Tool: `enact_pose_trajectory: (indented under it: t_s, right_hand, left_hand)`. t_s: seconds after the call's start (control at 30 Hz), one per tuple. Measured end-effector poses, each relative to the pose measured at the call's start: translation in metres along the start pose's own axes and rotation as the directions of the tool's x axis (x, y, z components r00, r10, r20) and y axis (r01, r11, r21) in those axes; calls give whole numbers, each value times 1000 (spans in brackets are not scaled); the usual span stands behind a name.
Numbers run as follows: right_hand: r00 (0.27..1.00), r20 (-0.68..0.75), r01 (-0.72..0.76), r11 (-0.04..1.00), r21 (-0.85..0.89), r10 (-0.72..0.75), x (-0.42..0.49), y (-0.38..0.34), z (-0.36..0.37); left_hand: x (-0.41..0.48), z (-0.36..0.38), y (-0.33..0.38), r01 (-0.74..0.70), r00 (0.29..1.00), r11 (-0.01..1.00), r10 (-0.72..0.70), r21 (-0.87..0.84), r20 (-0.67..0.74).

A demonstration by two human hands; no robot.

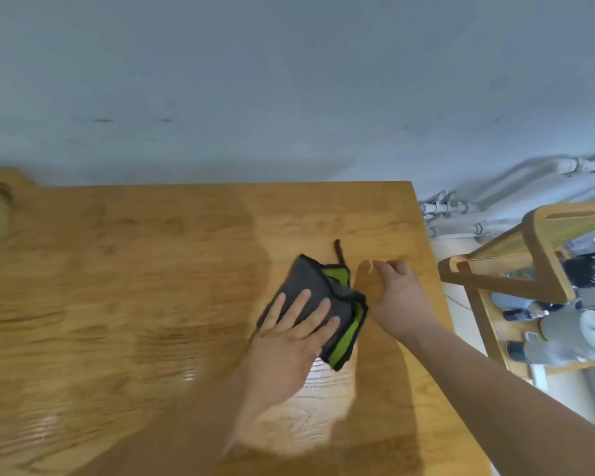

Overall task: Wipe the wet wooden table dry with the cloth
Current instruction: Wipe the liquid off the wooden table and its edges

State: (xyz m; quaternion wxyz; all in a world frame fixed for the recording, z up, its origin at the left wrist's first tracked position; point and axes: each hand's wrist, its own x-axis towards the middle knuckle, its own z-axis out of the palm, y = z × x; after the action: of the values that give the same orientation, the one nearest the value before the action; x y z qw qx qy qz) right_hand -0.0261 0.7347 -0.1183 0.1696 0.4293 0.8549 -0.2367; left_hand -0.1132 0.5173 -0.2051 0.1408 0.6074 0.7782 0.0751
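On the wooden table [152, 269], right of centre: folded grey-and-green cloth [318, 293], likely soft, light and slide-prone, pinned flat under spread left hand [289, 341]; right hand [397, 297] just beside, fingers loosely curled, empty.

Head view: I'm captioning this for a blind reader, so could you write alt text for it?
A left hand presses flat, fingers spread, on a folded grey and green cloth on a wooden table. The right hand rests on the table beside the cloth, fingers curled. A wooden chair stands to the right, a pale wall behind.
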Motion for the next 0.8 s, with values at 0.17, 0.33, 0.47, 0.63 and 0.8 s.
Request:
enact_pose_trajectory:
  t_s: [0.17,0.33,0.47,0.63,0.8]
  right_hand:
    - [1000,-2,-15,999,37,15,18,-12,-10]
    - [997,62,-36,999,-11,37,34,-30,-15]
    - [998,62,29,996,-80,-24,44,-48,-11]
    - [996,66,68,986,-155,-58,60,-72,-1]
    - [994,105,10,972,-237,15,83,-90,28]
  left_hand:
    - [54,-34,-87,-262,962,961,252,91,105]
    - [126,-57,-85,394,919,918,-393,-54,27]
    - [135,-45,-65,62,998,998,-62,-27,20]
    - [145,-73,-150,25,995,1000,-25,6,92]
    - [79,-69,-194,452,891,892,-453,-11,-31]
